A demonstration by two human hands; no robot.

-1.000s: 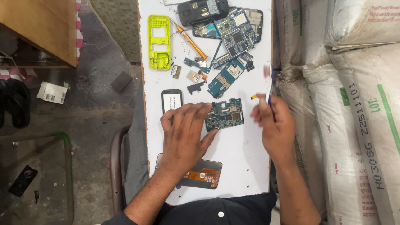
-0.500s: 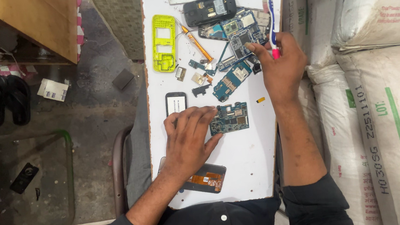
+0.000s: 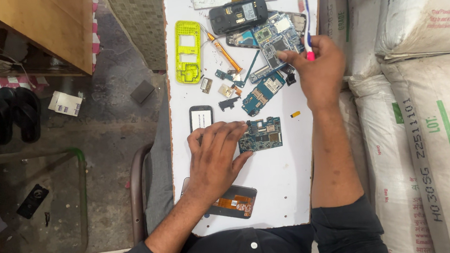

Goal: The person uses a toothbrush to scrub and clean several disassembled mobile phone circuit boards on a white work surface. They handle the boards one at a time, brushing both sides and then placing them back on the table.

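Left hand: the left hand (image 3: 215,156) lay flat on the white table (image 3: 278,192), palm down and fingers spread, holding nothing; its fingertips (image 3: 242,126) pressed on the left edge of a green circuit board (image 3: 262,134).
Right hand: the right hand (image 3: 317,71) was raised over the far right part of the table, gripping a blue and white pen-like tool (image 3: 307,29) with a pink end, upright between thumb and palm; its forefinger reached left and touched the pile of boards.
Green circuit board: it lay flat near the middle of the table, just right of the left hand and well apart from the right hand.
Pile of boards: several blue and green phone boards (image 3: 269,42) lay heaped at the far end, one blue board (image 3: 260,92) lying nearer, between the heap and the green circuit board.
Black phone: a black handset (image 3: 237,15) with its back open lay at the far edge, left of the heap.
Yellow frame: a yellow phone housing (image 3: 188,51) lay at the far left.
Screwdriver: an orange-handled screwdriver (image 3: 224,51) lay slanted between the yellow frame and the boards.
Small screen: a small black-rimmed display (image 3: 201,117) lay just beyond the left hand.
Near phone: a dark phone with an orange flex strip (image 3: 230,202) lay partly under the left forearm.
Sacks: white woven sacks (image 3: 422,116) were stacked to the right of the table.
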